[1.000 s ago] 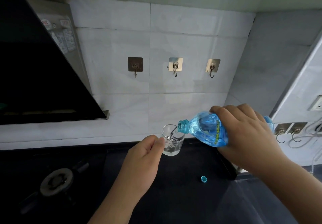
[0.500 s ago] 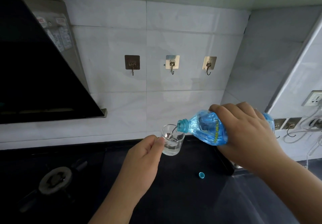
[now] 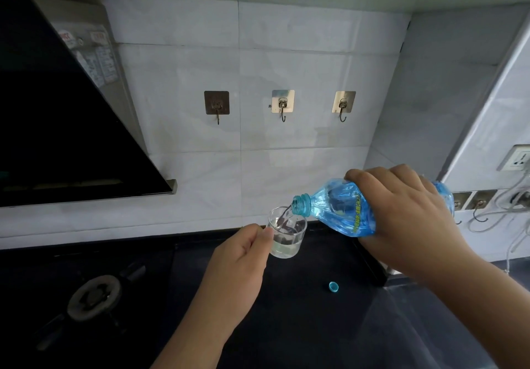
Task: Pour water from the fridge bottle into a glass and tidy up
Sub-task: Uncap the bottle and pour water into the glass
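While tilted — ribbed blue bottle (image 3: 341, 208).

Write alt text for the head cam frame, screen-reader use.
A right hand tips a blue plastic bottle so water runs into a small clear glass held by the left hand above a dark counter. The blue cap lies on the counter; three empty hooks hang on the tiled wall.
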Demonstrator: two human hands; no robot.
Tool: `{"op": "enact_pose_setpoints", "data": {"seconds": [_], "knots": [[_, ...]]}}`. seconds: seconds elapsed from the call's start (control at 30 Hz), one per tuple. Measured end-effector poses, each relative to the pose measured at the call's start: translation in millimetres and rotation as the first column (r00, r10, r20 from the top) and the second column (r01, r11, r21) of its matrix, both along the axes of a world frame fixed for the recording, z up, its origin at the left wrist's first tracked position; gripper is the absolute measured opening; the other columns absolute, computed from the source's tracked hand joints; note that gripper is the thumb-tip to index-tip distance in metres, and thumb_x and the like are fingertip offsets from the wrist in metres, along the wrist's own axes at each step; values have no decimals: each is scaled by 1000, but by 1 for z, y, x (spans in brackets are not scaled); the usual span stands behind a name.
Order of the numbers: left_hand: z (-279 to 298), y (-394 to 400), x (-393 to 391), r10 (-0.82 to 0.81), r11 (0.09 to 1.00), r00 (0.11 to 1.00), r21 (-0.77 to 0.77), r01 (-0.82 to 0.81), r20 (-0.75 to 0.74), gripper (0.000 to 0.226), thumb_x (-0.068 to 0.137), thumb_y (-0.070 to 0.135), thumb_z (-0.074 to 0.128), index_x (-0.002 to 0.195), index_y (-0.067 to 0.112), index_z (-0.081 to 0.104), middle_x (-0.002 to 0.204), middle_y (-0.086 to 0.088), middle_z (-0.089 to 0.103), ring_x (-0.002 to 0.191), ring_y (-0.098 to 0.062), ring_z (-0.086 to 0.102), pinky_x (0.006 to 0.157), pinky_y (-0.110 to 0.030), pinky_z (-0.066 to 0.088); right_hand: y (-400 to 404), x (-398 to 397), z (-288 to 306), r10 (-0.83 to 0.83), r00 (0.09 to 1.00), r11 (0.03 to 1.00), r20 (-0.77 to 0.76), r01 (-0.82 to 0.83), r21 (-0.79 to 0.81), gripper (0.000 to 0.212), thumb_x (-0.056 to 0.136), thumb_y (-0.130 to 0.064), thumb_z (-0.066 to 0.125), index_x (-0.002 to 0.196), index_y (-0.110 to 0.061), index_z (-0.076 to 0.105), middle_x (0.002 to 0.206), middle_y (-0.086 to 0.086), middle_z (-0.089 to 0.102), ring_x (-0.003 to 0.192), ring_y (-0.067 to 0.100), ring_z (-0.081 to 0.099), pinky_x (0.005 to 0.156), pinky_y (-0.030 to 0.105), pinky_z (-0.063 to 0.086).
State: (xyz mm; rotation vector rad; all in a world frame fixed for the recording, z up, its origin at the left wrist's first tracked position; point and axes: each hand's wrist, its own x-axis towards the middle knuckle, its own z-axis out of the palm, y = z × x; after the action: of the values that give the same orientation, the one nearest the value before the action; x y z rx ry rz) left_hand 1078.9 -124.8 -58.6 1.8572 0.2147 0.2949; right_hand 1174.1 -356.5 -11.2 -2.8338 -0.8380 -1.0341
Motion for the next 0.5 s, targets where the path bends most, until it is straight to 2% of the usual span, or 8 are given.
{"op": "enact_pose_setpoints", "data": {"seconds": [0.5], "knots": [[-3,-1,3,-8,999,1000,-42,8,1,47,100,46,51,71,10,43,61,6,42,56,-8,37,59,-31,35,0,5,-3,-4,1000,1000,7,3,5,81,57,-30,88,132,-23,57,115,-1,67,101,30,52,82,47,49]]}}
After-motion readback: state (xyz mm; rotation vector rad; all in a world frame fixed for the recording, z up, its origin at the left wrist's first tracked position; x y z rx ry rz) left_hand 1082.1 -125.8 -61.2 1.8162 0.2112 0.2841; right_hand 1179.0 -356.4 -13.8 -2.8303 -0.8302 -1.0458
